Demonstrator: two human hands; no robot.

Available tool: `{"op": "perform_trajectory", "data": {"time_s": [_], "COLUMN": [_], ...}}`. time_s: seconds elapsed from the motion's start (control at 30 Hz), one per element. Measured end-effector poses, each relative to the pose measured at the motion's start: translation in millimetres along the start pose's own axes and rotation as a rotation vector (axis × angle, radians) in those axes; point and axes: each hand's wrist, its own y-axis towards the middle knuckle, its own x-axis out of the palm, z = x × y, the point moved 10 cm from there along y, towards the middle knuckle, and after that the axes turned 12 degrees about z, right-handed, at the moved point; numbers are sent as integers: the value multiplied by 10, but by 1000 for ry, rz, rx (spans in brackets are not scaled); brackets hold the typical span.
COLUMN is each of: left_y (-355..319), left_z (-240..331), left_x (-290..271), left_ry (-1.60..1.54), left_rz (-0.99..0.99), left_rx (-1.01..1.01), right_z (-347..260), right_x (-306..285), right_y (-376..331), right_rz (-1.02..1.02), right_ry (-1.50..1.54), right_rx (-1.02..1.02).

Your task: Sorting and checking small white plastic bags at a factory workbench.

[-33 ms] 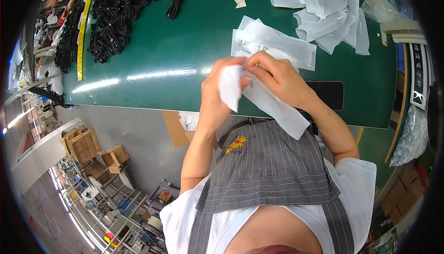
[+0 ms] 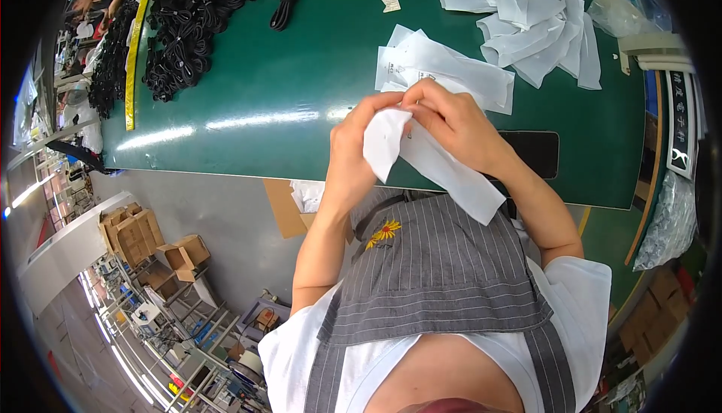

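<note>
Above the striped apron (image 2: 444, 278), the left hand (image 2: 353, 154) and right hand (image 2: 455, 124) both pinch a long white pouch (image 2: 436, 165), lifted off the green bench (image 2: 286, 90) for fingertip work. More white pouches (image 2: 526, 15) wait heaped beyond, within reach.

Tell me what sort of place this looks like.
Probably a garment or packing workshop. Both hands, left hand and right hand, hold a white fabric strip over a green worktable with piled white strips, bundled black cords and a yellow measuring tape.
</note>
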Motion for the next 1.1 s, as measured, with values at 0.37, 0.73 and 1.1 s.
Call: {"op": "perform_trajectory", "data": {"time_s": [0.37, 0.73, 1.1], "left_y": [-61, -658, -446], "left_z": [-455, -451, -407], "left_x": [133, 138, -157], "left_ry": [-315, 36, -58], "left_rz": [151, -218, 276], "left_rx": [-314, -224, -91], "right_z": [358, 94, 141], "right_x": [5, -172, -216], "right_y": [-179, -664, -614], "right_rz": [-86, -209, -97], "right_ry": [320, -449, -372], "right_rx": [375, -70, -27]}}
